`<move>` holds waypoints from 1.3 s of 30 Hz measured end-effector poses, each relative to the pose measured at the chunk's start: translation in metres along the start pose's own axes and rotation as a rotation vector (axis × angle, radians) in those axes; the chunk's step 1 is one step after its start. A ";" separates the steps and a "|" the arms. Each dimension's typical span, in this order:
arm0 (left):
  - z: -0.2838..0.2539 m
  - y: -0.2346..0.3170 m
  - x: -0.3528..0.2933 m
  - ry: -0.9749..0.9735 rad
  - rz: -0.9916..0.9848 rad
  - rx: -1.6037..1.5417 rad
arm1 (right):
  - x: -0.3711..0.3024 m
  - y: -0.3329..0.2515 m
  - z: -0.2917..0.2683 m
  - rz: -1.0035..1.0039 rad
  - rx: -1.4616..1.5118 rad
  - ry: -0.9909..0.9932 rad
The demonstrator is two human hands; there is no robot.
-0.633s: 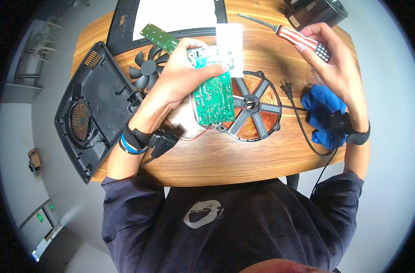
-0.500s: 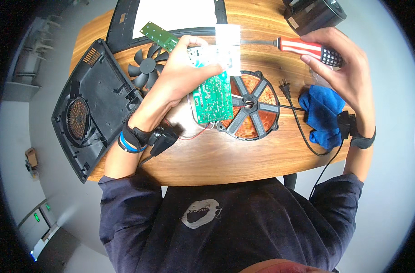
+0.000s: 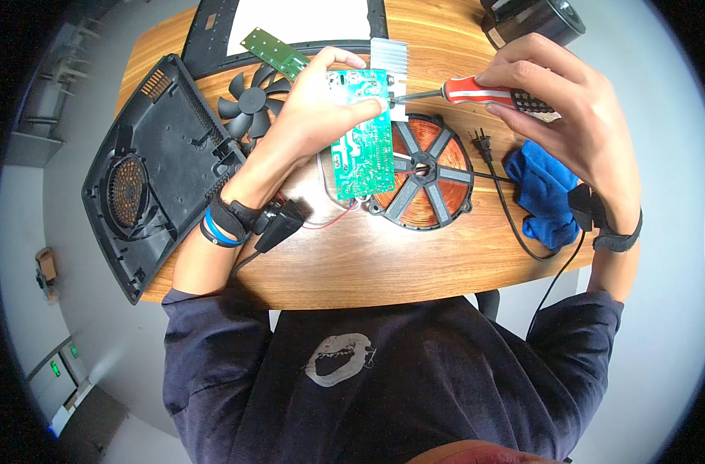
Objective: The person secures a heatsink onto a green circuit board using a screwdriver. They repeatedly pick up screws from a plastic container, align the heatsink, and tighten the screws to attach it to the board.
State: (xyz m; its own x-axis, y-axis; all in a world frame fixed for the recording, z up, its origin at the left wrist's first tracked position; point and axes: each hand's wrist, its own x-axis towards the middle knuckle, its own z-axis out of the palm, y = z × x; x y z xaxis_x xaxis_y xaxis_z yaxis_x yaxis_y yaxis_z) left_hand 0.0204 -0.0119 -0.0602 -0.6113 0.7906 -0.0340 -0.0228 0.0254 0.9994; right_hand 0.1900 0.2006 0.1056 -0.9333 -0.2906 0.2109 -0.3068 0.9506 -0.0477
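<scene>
L hand [image 3: 321, 116], upper ctr: grasping green PCB [image 3: 366, 155]. R hand [image 3: 561, 100], upper rt: gripping screwdriver [image 3: 480, 91], tip at PCB's rt edge. Copper coil [image 3: 426, 175], near ctr.

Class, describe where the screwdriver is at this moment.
In the head view, right of centre, the screwdriver is in the right hand, pointing left toward the right edge of the green circuit board, near the silver heat sink.

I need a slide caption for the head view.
Left hand holds a circuit board; right hand holds a screwdriver at its edge.
</scene>
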 end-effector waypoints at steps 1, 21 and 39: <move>-0.001 -0.004 0.001 0.004 0.016 0.012 | 0.002 -0.002 -0.001 -0.001 0.001 -0.010; -0.002 -0.016 0.002 0.029 0.010 0.042 | 0.017 -0.017 -0.021 -0.014 -0.149 -0.099; 0.002 -0.012 0.002 0.036 -0.078 0.059 | 0.025 -0.017 -0.005 -0.132 -0.074 -0.042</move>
State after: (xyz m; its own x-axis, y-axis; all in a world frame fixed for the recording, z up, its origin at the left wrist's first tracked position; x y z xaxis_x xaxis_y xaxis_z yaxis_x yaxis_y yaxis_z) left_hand 0.0209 -0.0089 -0.0719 -0.6375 0.7625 -0.1106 -0.0255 0.1226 0.9921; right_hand 0.1731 0.1778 0.1166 -0.8932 -0.4164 0.1699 -0.4142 0.9088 0.0501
